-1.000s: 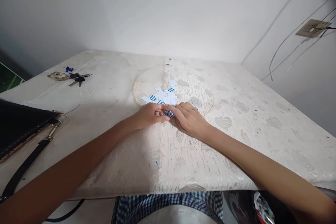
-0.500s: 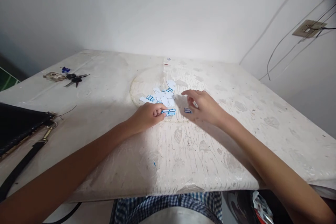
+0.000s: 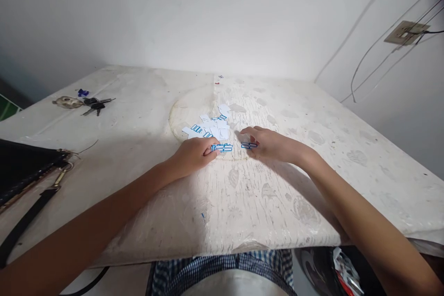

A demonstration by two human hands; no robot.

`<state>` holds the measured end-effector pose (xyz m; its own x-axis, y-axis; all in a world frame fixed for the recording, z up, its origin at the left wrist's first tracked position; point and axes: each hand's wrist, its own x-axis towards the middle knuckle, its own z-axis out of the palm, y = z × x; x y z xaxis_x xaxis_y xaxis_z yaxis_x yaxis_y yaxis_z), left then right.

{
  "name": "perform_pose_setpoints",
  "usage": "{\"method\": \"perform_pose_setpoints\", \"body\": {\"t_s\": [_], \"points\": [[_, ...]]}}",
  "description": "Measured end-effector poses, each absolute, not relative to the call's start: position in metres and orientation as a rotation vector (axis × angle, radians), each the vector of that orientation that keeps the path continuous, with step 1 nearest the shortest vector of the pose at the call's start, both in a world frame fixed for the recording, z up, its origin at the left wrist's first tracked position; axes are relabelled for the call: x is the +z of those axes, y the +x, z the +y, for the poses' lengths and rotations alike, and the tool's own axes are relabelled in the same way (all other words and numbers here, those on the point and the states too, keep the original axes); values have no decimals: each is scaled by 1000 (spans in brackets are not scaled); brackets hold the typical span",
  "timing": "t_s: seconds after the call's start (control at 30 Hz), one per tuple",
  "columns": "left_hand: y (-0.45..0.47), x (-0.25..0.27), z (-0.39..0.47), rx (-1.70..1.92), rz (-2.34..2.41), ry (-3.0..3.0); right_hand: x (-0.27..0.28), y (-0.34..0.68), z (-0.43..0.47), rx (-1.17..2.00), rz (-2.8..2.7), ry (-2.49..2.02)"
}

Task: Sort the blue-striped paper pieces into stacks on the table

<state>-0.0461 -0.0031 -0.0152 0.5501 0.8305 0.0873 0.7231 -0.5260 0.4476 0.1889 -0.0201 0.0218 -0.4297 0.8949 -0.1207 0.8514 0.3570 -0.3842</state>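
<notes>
My left hand (image 3: 196, 153) is closed, its thumb and fingers pinching a small bunch of blue-outlined paper slips (image 3: 224, 147) just above or on the table. My right hand (image 3: 268, 142) is low over the table, its index finger stretched out and apart from the thumb. Beside its thumb lies another blue-outlined slip (image 3: 247, 145); the hand partly covers it, and I cannot tell whether the fingers touch it. Beyond the left hand spreads a loose pile of white paper pieces (image 3: 222, 133), some with blue outlines.
Keys (image 3: 97, 104) with a fob lie at the left rear of the covered table (image 3: 270, 212), by a dark blue scrap (image 3: 83, 93). A black bag (image 3: 27, 169) with a strap sits at the left edge. A wall socket (image 3: 405, 32) with cables is at the right.
My right hand has lowered toward the blue-outlined slip, which has stayed where it was on the table. My left hand still pinches its slips, almost unmoved. The view has shifted slightly.
</notes>
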Motion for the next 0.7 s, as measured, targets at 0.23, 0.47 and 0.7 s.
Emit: {"method": "perform_pose_setpoints", "body": {"t_s": [0.23, 0.47, 0.7], "points": [[-46, -14, -5, 403, 1262, 2436, 21, 188, -21, 573, -2488, -1617], [-46, -15, -3, 401, 1279, 2421, 16, 191, -20, 559, -2452, -1438], [-45, -14, -3, 393, 1279, 2396, 21, 184, -23, 545, -2318, -1284]]}}
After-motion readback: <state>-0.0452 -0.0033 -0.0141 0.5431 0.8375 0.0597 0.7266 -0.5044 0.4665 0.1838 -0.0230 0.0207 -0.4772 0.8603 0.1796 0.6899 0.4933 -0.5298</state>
